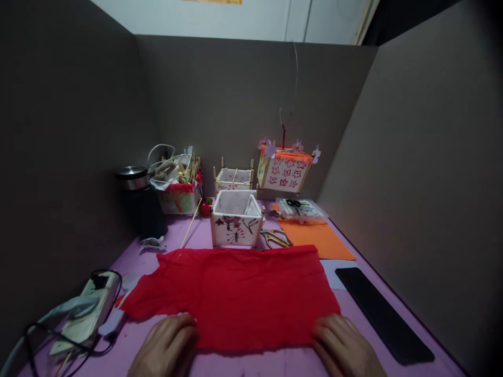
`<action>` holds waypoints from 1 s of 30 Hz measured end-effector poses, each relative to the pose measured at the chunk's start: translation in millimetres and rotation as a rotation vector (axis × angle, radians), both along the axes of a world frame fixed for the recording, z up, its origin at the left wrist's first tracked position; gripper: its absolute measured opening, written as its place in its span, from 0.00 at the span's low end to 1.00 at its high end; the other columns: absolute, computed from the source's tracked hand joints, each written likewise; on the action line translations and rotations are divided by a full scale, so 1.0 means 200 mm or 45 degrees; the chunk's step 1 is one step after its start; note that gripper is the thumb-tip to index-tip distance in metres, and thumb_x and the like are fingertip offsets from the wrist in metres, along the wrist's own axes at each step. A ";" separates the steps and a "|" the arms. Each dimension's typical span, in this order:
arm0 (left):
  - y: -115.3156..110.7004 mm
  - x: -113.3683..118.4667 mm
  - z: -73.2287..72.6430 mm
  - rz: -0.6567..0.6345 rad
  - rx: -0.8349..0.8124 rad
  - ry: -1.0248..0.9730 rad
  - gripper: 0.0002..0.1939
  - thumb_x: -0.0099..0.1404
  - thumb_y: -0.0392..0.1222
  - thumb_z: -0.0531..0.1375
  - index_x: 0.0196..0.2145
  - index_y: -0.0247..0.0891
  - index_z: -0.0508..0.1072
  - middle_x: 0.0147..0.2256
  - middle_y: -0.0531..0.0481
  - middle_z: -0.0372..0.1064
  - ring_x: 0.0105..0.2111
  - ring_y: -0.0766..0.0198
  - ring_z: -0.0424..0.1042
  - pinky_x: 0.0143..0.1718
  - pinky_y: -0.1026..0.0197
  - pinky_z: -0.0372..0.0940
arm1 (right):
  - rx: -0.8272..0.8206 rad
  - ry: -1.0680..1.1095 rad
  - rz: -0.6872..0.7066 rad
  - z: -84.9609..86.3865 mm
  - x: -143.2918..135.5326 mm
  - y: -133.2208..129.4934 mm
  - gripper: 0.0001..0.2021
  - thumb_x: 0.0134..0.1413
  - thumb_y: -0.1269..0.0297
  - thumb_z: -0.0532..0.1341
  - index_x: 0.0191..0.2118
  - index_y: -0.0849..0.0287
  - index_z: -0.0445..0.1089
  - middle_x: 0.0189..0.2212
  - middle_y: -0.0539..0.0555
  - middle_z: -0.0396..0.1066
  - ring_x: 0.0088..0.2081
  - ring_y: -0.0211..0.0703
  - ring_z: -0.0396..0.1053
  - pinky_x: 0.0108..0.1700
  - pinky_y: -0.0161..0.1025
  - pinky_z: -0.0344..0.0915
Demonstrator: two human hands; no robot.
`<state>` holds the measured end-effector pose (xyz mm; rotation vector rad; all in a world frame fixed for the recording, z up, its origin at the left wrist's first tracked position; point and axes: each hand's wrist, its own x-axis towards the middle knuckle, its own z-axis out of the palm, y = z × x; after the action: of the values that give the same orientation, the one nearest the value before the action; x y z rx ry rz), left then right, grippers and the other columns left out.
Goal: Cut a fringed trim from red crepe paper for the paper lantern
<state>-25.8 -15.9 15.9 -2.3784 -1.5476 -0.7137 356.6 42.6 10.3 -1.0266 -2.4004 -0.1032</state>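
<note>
A thin, creased red sheet [259,298] lies spread on the purple tabletop; whether it is cloth or crepe paper I cannot tell. Its left part is a ragged, narrower strip. My left hand [167,343] is closed at the near left corner of the wide part, fingers curled and thumb hidden. At the near right corner, my right hand [348,345] has its fingers pressed together on the sheet's edge, slightly blurred. Just beyond the far edge stands a white box-shaped lantern [237,230] with wooden corner sticks and a dark red floral drawing. Gold-handled scissors [275,238] lie beside it.
An orange sheet [318,238] lies under a clear plastic case [302,209]. A black phone-like slab [383,314] is at right. A power strip [88,311] with cables, a dark flask [142,204] and a filled basket [178,199] are at left. A decorated lantern [283,173] hangs behind.
</note>
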 end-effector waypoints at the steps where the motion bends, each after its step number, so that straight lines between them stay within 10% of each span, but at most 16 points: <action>1: 0.00 -0.02 -0.01 0.045 0.013 0.002 0.11 0.63 0.43 0.57 0.44 0.44 0.70 0.43 0.46 0.72 0.43 0.59 0.71 0.44 0.60 0.67 | 0.010 -0.012 -0.014 0.00 0.02 0.00 0.07 0.56 0.71 0.56 0.40 0.57 0.68 0.34 0.55 0.72 0.36 0.45 0.69 0.39 0.41 0.66; 16: 0.05 -0.01 0.05 -0.204 -0.287 -0.125 0.11 0.64 0.33 0.52 0.44 0.42 0.66 0.42 0.46 0.72 0.44 0.61 0.70 0.46 0.60 0.65 | -0.126 0.006 -0.002 -0.03 0.11 0.05 0.09 0.57 0.71 0.56 0.41 0.55 0.71 0.40 0.57 0.73 0.42 0.46 0.70 0.45 0.44 0.67; 30: 0.18 0.05 0.03 0.349 -0.630 -0.510 0.08 0.64 0.45 0.49 0.30 0.42 0.61 0.27 0.52 0.69 0.28 0.63 0.70 0.31 0.63 0.63 | -0.802 0.256 -0.387 0.09 0.04 0.15 0.13 0.61 0.57 0.52 0.27 0.57 0.63 0.28 0.50 0.68 0.31 0.41 0.66 0.34 0.36 0.60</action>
<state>-15.6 20.5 22.7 -2.3532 -2.4054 -0.8625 365.2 73.3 28.7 -1.5876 -2.1099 0.6566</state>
